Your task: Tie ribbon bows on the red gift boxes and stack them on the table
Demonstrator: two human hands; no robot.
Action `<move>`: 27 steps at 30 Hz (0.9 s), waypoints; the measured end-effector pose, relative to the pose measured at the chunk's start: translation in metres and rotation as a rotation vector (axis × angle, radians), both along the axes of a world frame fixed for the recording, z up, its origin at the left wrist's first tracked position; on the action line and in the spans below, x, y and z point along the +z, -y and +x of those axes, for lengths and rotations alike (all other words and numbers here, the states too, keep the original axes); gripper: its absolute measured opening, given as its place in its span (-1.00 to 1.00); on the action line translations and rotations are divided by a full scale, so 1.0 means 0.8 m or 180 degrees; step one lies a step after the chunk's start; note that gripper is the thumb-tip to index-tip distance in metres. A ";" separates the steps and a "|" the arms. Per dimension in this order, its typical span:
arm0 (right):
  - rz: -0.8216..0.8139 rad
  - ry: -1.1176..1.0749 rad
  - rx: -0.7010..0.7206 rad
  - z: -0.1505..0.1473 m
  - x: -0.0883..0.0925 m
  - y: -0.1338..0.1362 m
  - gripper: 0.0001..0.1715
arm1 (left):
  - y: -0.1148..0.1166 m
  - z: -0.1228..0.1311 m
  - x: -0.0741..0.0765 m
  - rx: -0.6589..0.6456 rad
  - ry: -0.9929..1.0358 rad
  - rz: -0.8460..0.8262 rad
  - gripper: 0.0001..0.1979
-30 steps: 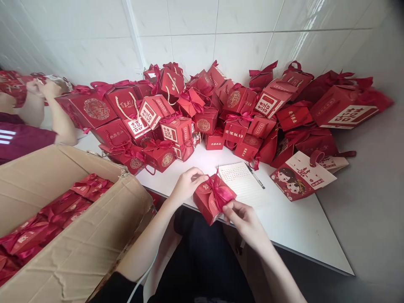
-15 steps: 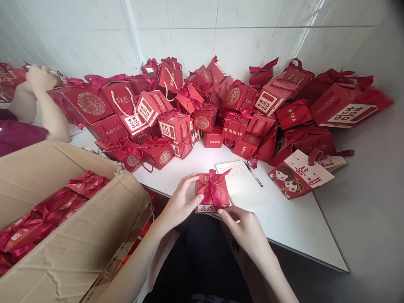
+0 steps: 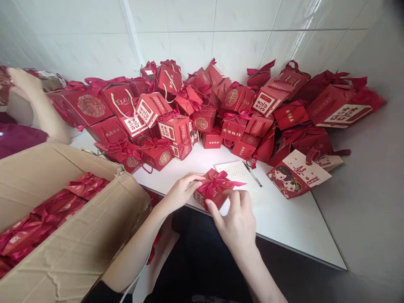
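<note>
A small red gift box [image 3: 214, 191] with a ribbon bow [image 3: 216, 182] on its top sits at the near edge of the white table, partly over an open notebook. My left hand [image 3: 179, 191] grips the box at its left side, the thumb lying by the bow. On the right, my right hand [image 3: 236, 214] has its thumb against the front of the box and its fingers curled round the right side. Both hands hold the box between them. The far side of the box and some fingertips are hidden.
Many red gift boxes [image 3: 176, 130] are piled along the tiled wall. A pen [image 3: 252, 174] lies on the notebook [image 3: 246, 185]. An opened-out paper box [image 3: 296, 174] is at right. A cardboard carton [image 3: 94, 227] of red boxes stands left, with another person's arm [image 3: 44, 105] beyond.
The gift box has turned, so one corner now points away from me. My right hand has moved up and round its right side; the left hand has shifted slightly with it.
</note>
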State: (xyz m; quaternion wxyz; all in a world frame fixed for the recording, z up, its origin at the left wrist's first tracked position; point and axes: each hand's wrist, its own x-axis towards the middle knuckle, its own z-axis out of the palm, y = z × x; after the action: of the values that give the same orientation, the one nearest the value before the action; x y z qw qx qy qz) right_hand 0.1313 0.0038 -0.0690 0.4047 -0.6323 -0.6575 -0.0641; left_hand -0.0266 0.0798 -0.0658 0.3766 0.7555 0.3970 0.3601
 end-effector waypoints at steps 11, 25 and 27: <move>-0.0753 -0.1421 0.0879 0.010 0.002 -0.017 -0.73 | -0.043 0.006 -0.016 0.0400 0.0204 -0.0109 -0.80; -0.2060 -0.1765 0.0961 0.022 -0.001 0.006 -0.58 | 0.011 0.043 0.026 0.0498 -0.0693 0.0880 -0.99; -0.2023 -0.1938 0.1178 0.022 -0.008 0.003 -0.57 | 0.012 0.045 0.017 0.0539 -0.0583 0.0784 -0.98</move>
State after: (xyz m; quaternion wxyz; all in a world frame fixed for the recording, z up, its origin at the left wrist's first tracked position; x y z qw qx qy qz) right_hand 0.1491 0.0015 -0.0751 0.3702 -0.5871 -0.5975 0.4016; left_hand 0.0092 0.0700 -0.0520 0.2118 0.7895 0.4449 0.3660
